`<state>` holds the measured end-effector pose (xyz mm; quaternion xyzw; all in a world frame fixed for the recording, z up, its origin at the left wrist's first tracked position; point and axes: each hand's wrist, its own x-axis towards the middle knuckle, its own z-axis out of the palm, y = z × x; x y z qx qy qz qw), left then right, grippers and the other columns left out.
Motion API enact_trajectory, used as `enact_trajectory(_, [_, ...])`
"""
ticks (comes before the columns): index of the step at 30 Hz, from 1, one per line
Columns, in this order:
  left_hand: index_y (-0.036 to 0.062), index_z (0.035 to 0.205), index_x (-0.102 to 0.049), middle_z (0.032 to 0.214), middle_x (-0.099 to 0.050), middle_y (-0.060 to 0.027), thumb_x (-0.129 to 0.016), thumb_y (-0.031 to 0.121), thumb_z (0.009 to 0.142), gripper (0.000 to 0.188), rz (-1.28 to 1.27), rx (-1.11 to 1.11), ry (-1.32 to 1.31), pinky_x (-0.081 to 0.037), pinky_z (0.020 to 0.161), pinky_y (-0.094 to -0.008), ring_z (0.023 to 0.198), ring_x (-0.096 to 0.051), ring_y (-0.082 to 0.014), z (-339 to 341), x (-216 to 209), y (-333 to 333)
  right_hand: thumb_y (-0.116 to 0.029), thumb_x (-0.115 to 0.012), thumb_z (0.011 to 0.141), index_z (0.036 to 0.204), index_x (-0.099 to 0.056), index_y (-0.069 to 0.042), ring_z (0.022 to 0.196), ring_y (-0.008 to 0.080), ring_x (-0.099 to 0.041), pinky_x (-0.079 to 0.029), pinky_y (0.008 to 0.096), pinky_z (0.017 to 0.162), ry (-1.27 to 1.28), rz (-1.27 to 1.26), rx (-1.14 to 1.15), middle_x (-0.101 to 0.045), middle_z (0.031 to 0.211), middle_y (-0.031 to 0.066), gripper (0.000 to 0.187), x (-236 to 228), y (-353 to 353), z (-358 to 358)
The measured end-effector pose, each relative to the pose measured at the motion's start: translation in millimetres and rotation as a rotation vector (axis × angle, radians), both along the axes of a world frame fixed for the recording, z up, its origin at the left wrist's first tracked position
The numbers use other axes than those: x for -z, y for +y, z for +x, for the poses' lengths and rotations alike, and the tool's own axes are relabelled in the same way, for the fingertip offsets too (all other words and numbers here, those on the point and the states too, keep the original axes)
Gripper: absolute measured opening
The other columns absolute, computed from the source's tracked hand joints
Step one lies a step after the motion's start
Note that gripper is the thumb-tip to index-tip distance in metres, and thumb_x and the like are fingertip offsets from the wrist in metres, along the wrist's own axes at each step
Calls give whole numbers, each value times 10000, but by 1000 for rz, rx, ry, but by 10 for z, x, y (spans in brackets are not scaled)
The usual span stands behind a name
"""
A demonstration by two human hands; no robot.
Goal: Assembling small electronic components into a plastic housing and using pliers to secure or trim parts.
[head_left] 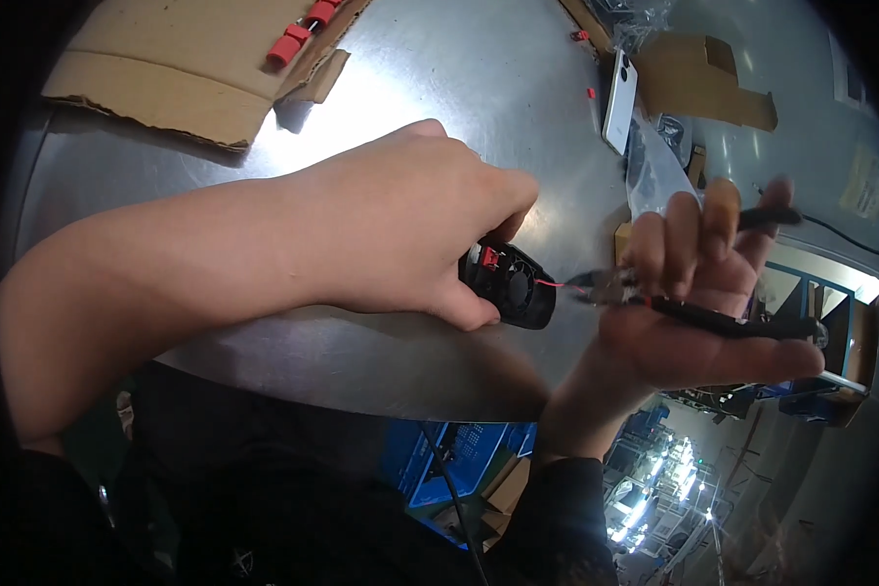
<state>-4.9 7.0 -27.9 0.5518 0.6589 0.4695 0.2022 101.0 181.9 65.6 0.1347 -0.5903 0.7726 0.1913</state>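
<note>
My left hand (420, 225) is closed around a small black housing (532, 311), holding it down against the metal table. Inside the housing sit a round black fan (520, 286) and a red part (489, 258); my palm and fingers cover the rest. From the fan side a thin red wire (549, 283) runs right to the jaws of a pair of pliers (606, 286). Whether the jaws grip the wire is too blurred to make out. My right hand (698, 264) is wrapped around the pliers' dark handles, which are spread apart.
Cardboard (156, 93) with red and black parts (288, 46) on it lies at the far left. A white phone (619, 103), clear plastic bags (651, 166) and a flat cardboard piece (698, 78) are at the far right. Below the table's near edge stands a blue crate (474, 454).
</note>
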Motion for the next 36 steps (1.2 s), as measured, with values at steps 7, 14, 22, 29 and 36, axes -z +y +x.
enact_trajectory(7, [49,953,-610,761,-669,-122,-863,315,725,432,11,-7,14,-466,890,-423,743,-668,-321,7,23,1,-576,-562,935,1430,-500,25,880,232,-484,-428,376,705,-66,-34,256,-528,1069,154,781,-15,-315,-29])
enact_trajectory(14, [51,962,-615,766,-679,-118,-860,298,727,419,-13,16,0,-467,883,-426,757,-681,-328,-8,-12,0,-552,-563,878,1343,-547,13,796,230,-507,-380,329,586,87,91,116,-543,1052,139,733,134,-209,24])
enact_trajectory(22, [51,996,-646,780,-715,-125,-825,342,767,411,-74,23,44,-487,973,-405,800,-729,-323,-17,-77,-17,-611,-519,897,1299,-582,-25,803,245,-548,-409,328,578,120,147,86,-551,1035,142,713,226,-232,3])
enact_trajectory(29, [60,942,-605,744,-667,-109,-867,266,704,410,8,-14,7,-472,839,-422,750,-669,-337,20,-14,1,-629,-564,886,1326,-562,-43,813,253,-543,-429,334,593,122,251,158,-540,1058,145,733,244,-340,24])
enact_trajectory(36, [60,942,-603,768,-678,-123,-875,246,702,408,58,-8,-12,-502,801,-427,784,-686,-352,21,28,35,-762,-544,894,1306,-560,-57,802,266,-581,-471,344,630,53,188,63,-551,1016,142,817,226,-343,19])
